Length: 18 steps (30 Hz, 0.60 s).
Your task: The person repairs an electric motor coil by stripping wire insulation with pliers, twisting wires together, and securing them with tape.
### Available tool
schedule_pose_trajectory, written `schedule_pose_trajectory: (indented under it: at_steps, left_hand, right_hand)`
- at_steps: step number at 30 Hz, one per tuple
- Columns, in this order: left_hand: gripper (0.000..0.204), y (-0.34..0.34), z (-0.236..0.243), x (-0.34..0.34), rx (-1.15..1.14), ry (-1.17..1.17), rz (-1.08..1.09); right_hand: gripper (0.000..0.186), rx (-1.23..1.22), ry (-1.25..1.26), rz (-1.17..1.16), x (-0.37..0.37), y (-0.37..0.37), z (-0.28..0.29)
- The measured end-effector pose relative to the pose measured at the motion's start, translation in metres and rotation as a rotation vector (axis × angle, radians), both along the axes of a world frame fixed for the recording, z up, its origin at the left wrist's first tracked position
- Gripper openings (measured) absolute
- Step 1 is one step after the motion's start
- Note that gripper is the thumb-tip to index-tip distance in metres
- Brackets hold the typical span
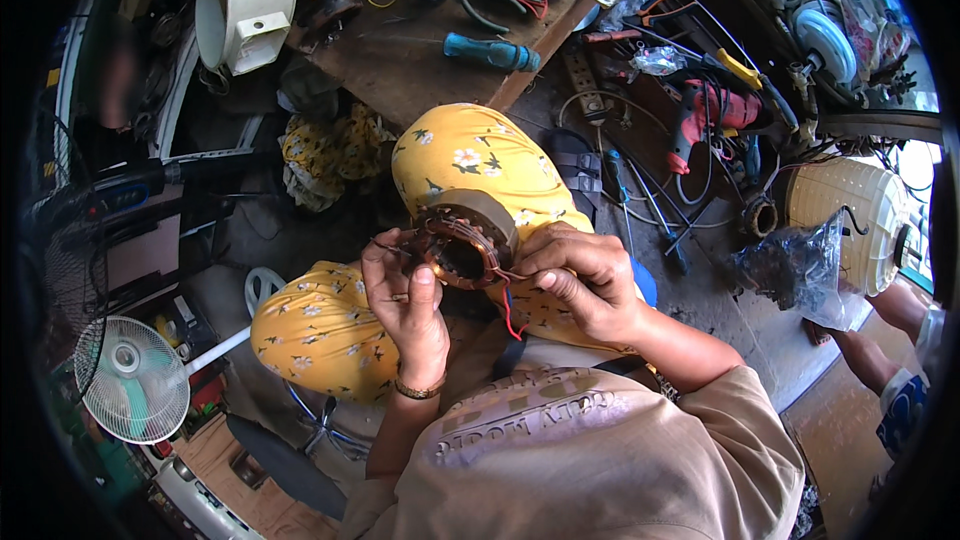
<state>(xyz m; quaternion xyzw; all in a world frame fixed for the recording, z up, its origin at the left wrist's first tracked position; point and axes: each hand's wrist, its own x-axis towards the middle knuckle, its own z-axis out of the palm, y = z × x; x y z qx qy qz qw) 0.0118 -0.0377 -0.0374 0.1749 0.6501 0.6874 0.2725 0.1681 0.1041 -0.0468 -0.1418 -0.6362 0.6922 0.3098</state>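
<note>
A motor stator (490, 212), a metal ring wound with copper wire, rests on my raised knee in yellow flowered cloth, its open bore toward me. My left hand (408, 308) is closed at its left side, the thumb against the lower winding. A thin dark lead sticks out by those fingertips. At the stator's right edge, my right hand (588, 275) pinches thin wire leads between thumb and forefinger. A red wire (514, 320) hangs below the windings, between my two hands. The right hand's lower fingers are curled in.
Ahead stands a wooden bench (400, 70) with a blue-handled tool (490, 52) and pliers. Screwdrivers and a red power drill (705, 120) lie on the right. A white fan (130, 380) is at left. Another person's legs (865, 355) show at right, near a cream ribbed drum (845, 205).
</note>
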Motion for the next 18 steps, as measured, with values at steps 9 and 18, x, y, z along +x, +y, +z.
schedule_pose_trajectory:
  at_steps: [9,18]
  left_hand:
    - [0.051,-0.001,-0.003,-0.005,-0.024,0.016,0.004]
    - [0.051,-0.002,-0.003,-0.011,-0.037,-0.012,-0.001]
  right_hand:
    - [0.016,-0.120,0.057,0.076,-0.008,0.005,-0.001]
    - [0.022,-0.325,0.076,0.133,-0.017,0.006,0.000]
